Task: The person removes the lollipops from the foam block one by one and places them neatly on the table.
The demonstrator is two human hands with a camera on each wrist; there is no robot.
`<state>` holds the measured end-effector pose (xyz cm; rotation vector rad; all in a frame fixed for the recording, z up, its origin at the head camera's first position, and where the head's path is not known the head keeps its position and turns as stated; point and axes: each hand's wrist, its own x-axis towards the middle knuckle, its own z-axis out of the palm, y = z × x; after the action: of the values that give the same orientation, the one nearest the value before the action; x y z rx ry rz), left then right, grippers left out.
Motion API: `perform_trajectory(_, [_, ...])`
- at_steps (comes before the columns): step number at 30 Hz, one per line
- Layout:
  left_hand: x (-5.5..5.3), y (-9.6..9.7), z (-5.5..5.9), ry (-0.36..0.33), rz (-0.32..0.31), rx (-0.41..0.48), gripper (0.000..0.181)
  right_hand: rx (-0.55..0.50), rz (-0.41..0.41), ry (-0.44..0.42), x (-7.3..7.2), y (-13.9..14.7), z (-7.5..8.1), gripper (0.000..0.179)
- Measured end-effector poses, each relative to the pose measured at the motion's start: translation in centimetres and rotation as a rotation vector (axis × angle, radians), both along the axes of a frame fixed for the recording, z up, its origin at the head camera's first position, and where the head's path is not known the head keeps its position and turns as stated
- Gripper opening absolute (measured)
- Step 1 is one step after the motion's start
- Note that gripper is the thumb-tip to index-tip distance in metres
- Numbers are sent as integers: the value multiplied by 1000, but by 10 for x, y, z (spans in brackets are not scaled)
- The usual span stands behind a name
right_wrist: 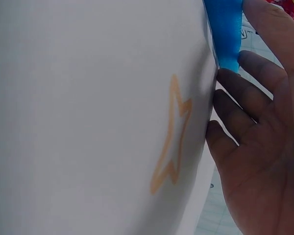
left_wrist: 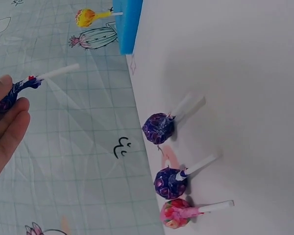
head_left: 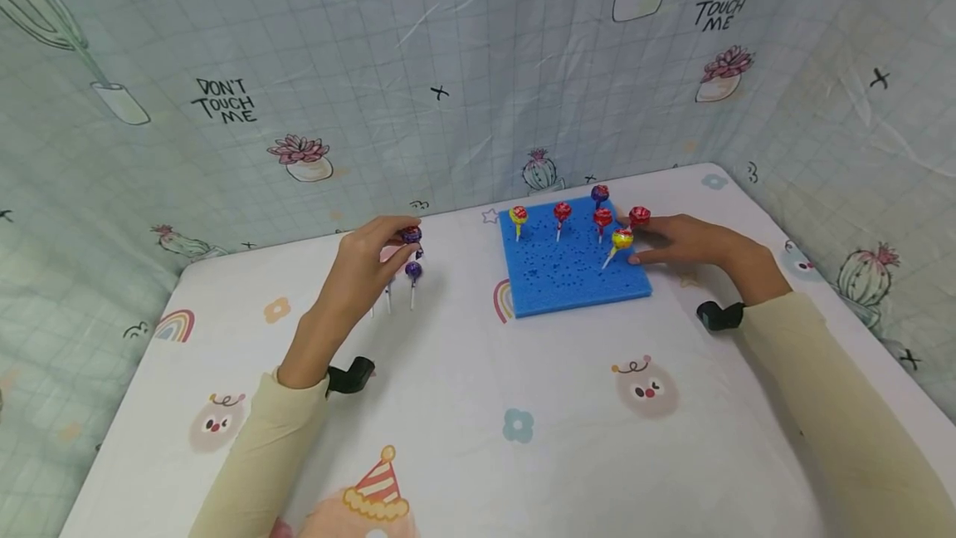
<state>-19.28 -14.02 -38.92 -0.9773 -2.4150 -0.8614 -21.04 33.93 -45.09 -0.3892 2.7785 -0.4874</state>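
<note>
My left hand (head_left: 364, 260) pinches a purple-wrapped lollipop (left_wrist: 25, 84) by its candy head, its white stick pointing away from the fingers in the left wrist view. Below that hand, two more purple lollipops (left_wrist: 158, 128) and a pink one (left_wrist: 175, 213) are on the table. My right hand (head_left: 683, 239) is at the right edge of a blue foam board (head_left: 563, 289), fingers extended and thumb at its side. Sticks of red (head_left: 563, 211), yellow (head_left: 519, 215) and purple (head_left: 600, 194) lollipops stand in the board; the front yellow one (head_left: 622, 239) leans.
A white printed cloth (head_left: 478, 405) covers the table. Behind it hangs a grid-patterned curtain (head_left: 388, 106), which also runs along both sides. Each wrist carries a black camera mount, the left one (head_left: 351, 375) close over the table.
</note>
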Motion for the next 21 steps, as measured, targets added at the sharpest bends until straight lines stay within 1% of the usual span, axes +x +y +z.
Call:
perform_trajectory(4, [-1, 0, -2, 4, -14, 13, 33, 12, 4, 7, 0, -1, 1, 91])
perform_trajectory(11, [-2, 1, -3, 28, -10, 14, 32, 10, -7, -8, 1, -1, 4, 91])
perform_trajectory(15, [-3, 1, -5, 3, -12, 22, 33, 11, -16, -13, 1, 0, 2, 92])
perform_trajectory(21, [-5, 0, -11, -23, -11, 35, 27, 10, -23, -16, -1, -1, 2, 92])
